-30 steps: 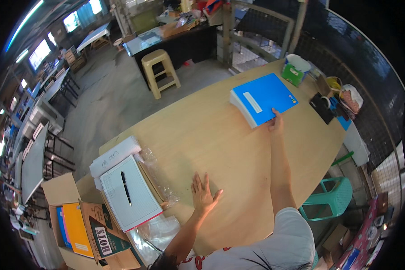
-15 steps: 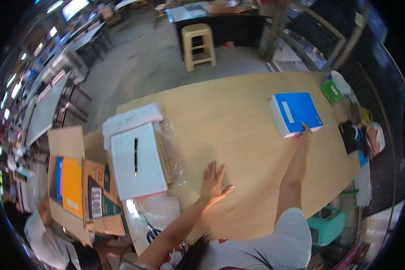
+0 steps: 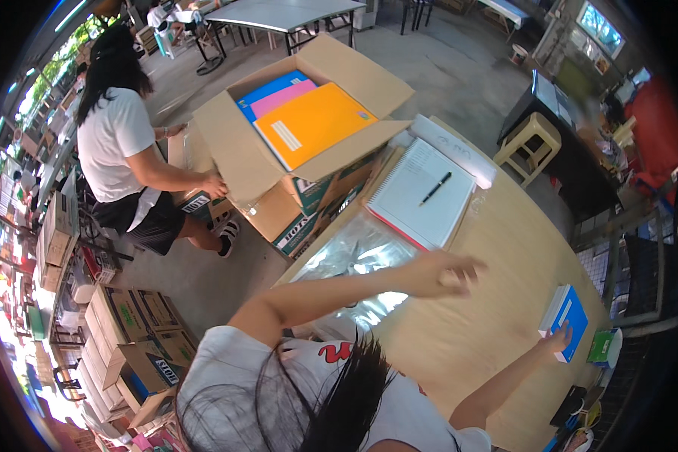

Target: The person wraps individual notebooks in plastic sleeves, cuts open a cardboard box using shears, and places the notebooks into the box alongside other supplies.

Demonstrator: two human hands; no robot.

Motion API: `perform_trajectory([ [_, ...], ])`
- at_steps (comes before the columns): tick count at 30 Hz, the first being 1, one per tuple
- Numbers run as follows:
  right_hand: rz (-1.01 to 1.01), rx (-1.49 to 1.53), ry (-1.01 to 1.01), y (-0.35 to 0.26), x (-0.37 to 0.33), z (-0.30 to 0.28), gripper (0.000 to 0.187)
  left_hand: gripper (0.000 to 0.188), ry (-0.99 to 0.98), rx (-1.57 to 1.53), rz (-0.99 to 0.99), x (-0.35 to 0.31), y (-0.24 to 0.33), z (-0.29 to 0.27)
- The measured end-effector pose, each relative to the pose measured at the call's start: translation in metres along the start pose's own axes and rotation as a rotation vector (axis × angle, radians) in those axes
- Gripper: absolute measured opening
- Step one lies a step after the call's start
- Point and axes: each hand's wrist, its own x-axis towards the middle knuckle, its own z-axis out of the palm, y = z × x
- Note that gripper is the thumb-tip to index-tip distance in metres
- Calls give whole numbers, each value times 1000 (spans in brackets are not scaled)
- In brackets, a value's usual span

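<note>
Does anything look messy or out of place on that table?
Nothing looks spilled or damaged. Only the crumpled clear plastic stands out, lying loose beside the spiral notebook, untidy compared with the neat blue-topped notebook stack.

R hand [image 3: 560, 337] on thick blue-covered book stack [image 3: 578, 320], pale wooden worktop [image 3: 505, 260]; L hand [image 3: 444, 274] motion-blurred, nr white spiral notepad [image 3: 403, 184] w/ slim black pen [image 3: 435, 189] atop. Co-worker [image 3: 120, 128] by open brown cardbd box [image 3: 250, 160].

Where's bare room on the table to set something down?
Bare: table between the spiral notebook and blue books, out to the far edge; the left hand hangs over its notebook side. Crowded: left end, with notebook, pen and clear plastic; right end, where the right hand touches the blue books, green tub beside them.
</note>
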Motion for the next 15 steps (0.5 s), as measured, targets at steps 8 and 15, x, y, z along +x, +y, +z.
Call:
perform_trajectory([
  [8, 8, 147, -659, -163, -280, 117, 35, 53, 934, 953, -352, -115, -37, -418],
  [15, -321, 58, -964, -247, -433, 119, 28, 84, 352, 767, -813, -99, -130, -562],
])
